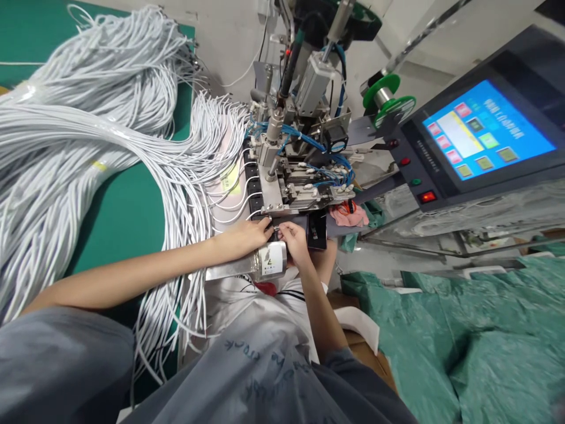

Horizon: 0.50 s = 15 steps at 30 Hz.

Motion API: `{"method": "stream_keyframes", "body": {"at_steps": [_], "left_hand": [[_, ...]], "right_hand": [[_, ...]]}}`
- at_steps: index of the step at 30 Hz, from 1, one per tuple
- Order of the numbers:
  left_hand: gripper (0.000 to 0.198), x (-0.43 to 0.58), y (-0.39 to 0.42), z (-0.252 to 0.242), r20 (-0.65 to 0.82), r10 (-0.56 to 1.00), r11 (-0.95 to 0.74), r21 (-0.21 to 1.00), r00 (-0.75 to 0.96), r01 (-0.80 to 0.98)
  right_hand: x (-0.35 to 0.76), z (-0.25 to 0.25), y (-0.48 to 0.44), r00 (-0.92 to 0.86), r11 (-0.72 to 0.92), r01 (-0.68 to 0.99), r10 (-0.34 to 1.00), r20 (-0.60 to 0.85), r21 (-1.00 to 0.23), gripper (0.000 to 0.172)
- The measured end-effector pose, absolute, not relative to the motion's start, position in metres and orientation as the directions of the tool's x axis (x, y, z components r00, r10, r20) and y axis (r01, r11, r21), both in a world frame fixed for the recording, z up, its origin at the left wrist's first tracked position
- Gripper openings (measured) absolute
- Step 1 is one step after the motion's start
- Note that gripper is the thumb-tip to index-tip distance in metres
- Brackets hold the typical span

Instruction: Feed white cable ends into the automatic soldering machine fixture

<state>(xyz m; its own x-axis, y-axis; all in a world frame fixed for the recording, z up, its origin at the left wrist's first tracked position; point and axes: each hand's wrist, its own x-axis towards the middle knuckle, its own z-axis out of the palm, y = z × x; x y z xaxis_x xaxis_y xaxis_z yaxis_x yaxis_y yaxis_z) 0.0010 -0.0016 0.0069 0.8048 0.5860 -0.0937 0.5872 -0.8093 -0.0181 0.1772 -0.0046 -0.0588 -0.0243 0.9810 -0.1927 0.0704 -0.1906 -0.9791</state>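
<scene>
Cable end [276, 228], small and metallic, sits pinched between my two hands at the front edge of the machine [304, 147], just below its metal plate; too small to make out the plug type. My left hand [246, 235] comes in from the left, fingers curled shut, tips closed on the cable end; my right hand [295, 242] meets it from the right, thumb and forefinger nipped on the same piece; hands touching at the fingertips.

Just under both hands lies a clear bottle [270, 261] w/ a white label, on its side, at the bench edge. Left of the machine plate, a black fixture [252, 184] holds several white leads looping out to the left. Further left, big bundles of white cables [88, 135] sprawl over the green mat [128, 218], some hanging off the bench near my left forearm.

Right of my hands, a pink cloth [348, 215] is tucked under the machine base. Above that, blue air hoses [304, 138] run across the mechanism; a green spool [388, 97] stands at the upper right of it. Far right, a lit touchscreen [485, 132] shows coloured buttons on blue, w/ red and green switches on the panel beside it. Green plastic sheeting [463, 341] covers the lower right.
</scene>
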Motion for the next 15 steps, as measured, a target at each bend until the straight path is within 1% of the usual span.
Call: {"method": "stream_keyframes", "body": {"at_steps": [4,9,12,15], "left_hand": [[0.037,0.001,-0.002,0.007,-0.101,0.585,-0.810,-0.013,0.805,0.587],[0.039,0.001,-0.002,0.010,-0.099,0.584,-0.810,-0.003,0.806,0.586],[0.038,0.000,-0.003,0.013,-0.078,0.605,-0.794,0.015,0.792,0.608],[0.026,-0.005,-0.003,0.016,-0.078,0.632,-0.769,0.062,0.771,0.636]], "right_hand": [[0.178,-0.056,0.000,-0.030,-0.219,0.073,0.975,-0.221,-0.973,0.024],[0.180,-0.057,0.003,-0.122,-0.252,0.105,0.957,-0.264,-0.962,0.026],[0.180,-0.062,0.002,-0.196,-0.193,0.107,0.958,-0.211,-0.975,0.029],[0.180,-0.068,0.003,-0.221,-0.097,0.172,0.966,-0.134,-0.980,0.031]]}}
